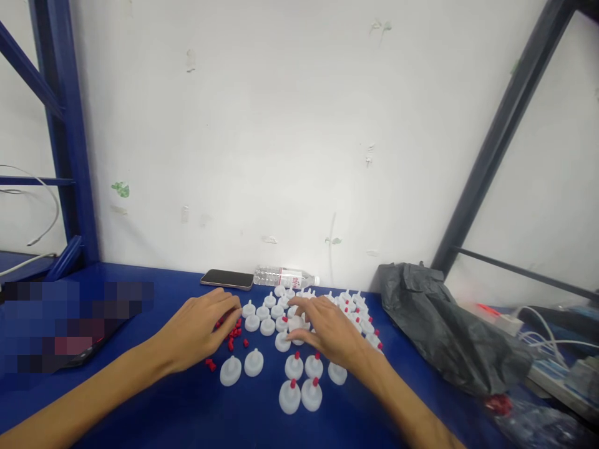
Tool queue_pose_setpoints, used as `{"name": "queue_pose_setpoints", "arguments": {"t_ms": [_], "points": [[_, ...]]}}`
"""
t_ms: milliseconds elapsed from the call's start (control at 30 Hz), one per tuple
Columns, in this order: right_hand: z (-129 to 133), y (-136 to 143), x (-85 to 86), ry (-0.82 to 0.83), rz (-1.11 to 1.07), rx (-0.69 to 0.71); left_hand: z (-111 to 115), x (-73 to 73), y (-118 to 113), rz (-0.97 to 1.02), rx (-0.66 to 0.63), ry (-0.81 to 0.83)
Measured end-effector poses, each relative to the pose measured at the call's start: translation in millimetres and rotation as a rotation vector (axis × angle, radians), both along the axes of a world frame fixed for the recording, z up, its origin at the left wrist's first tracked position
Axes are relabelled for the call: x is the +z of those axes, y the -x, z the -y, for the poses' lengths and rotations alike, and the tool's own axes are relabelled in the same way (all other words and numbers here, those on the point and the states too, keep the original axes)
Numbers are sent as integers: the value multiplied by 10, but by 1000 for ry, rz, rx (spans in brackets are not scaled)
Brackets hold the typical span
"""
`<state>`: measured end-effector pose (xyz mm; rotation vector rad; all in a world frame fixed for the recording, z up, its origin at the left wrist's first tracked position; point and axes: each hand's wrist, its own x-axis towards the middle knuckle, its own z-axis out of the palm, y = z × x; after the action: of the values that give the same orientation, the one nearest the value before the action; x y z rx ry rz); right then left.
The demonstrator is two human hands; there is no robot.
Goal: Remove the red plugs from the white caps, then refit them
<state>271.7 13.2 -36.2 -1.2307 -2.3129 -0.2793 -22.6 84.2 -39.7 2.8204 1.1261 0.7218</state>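
My left hand (201, 327) is over a scatter of small red caps (238, 330), its fingers bent and the thumb tip close to the fingertips. Whatever lies between those tips is hidden. Over a group of round white spouted lids (267, 327) is my right hand (332, 330), thumb and index finger apart. A white lid (296, 324) shows in that gap, apparently not gripped. In front of it, several lids (290, 397) stand spout up with red caps on. Two uncapped lids (231, 371) sit nearer my left forearm.
Along the wall lie a phone (228, 279) and a clear plastic bottle (283, 277). A dark plastic bag (440, 324) covers the right side of the blue table (187, 411), beside cables and a power strip (561, 380). Blue rack posts (70, 137) rise at left.
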Motion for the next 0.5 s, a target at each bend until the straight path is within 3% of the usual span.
{"name": "queue_pose_setpoints", "arguments": {"t_ms": [233,367,500], "points": [[145,307,27,-140,58,125,354,-11,-205,-5,-201,-83],[206,406,31,-100,52,128,380,-35,-223,-35,-297,-105],[163,388,12,-127,88,136,366,-71,-228,-122,-288,-80]]}}
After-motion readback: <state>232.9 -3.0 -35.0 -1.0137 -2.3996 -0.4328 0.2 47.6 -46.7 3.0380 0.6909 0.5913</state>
